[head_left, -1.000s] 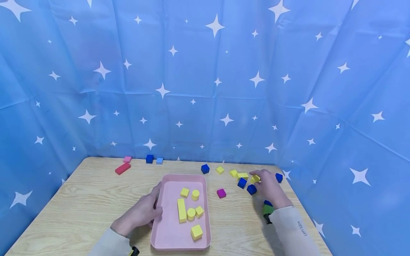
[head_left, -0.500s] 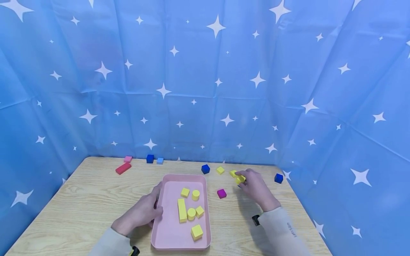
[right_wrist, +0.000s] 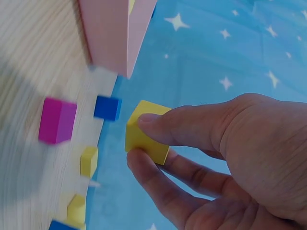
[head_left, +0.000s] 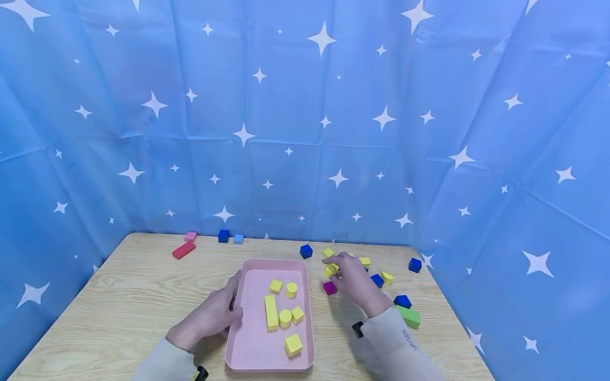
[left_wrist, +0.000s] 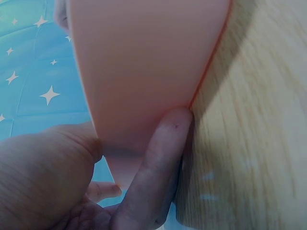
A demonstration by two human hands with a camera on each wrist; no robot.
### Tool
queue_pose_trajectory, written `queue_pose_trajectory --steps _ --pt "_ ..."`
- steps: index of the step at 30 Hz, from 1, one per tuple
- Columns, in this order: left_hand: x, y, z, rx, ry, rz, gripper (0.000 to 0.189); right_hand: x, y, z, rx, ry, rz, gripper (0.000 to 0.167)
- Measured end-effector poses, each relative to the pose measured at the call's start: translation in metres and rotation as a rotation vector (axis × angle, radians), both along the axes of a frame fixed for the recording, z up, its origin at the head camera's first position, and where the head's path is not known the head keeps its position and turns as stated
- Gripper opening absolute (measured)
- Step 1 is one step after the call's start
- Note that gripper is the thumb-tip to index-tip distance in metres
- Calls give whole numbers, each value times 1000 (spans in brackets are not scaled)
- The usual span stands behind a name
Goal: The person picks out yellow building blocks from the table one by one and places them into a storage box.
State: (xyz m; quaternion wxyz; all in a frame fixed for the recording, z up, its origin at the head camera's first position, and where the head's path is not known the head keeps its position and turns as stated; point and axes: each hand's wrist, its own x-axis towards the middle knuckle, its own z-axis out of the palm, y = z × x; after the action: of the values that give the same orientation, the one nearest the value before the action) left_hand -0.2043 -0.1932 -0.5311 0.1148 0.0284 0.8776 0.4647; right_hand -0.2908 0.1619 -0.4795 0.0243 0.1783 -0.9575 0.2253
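Note:
My left hand (head_left: pixel 209 315) grips the left side of a pink tray (head_left: pixel 248 349), thumb at the rim. In the left wrist view a finger (left_wrist: pixel 160 153) lies along the tray's outer wall, close to the tabletop. Inside the tray lie several yellow blocks, among them a long block (head_left: pixel 271 313) and a cylinder (head_left: pixel 285 318). To the right of the tray, my right hand (head_left: pixel 357 286) pinches a yellow block (right_wrist: pixel 144 129) between thumb and fingertips. A magenta block (right_wrist: pixel 56 120) is on the table just below that hand in the head view.
Around the right hand lie blue cubes (head_left: pixel 402 301), a green block (head_left: pixel 408 317), a yellow rounded piece (head_left: pixel 387 277) and other yellow blocks (head_left: pixel 365 262). Far left are a red block (head_left: pixel 184 250), a pink block (head_left: pixel 190 236) and a light blue one (head_left: pixel 238 239). A starry curtain (head_left: pixel 295 159) hangs behind.
My right hand has moved left toward the tray, carrying the yellow block away from the right-hand cluster and uncovering blue, yellow and green blocks there. The left hand and tray stay put.

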Motion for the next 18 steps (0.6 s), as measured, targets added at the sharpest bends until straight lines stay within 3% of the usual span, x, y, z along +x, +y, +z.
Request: queue_pose_trajectory --steps 6,13,18 --pt "0 0 0 12 1 -9 100 3 -17 -1 -9 -19 48 43" --pt "-1 -1 -1 30 2 -18 100 2 -33 -3 34 43 163 39" --pt "-1 -1 -2 32 2 -19 101 1 -46 -5 38 15 204 41"
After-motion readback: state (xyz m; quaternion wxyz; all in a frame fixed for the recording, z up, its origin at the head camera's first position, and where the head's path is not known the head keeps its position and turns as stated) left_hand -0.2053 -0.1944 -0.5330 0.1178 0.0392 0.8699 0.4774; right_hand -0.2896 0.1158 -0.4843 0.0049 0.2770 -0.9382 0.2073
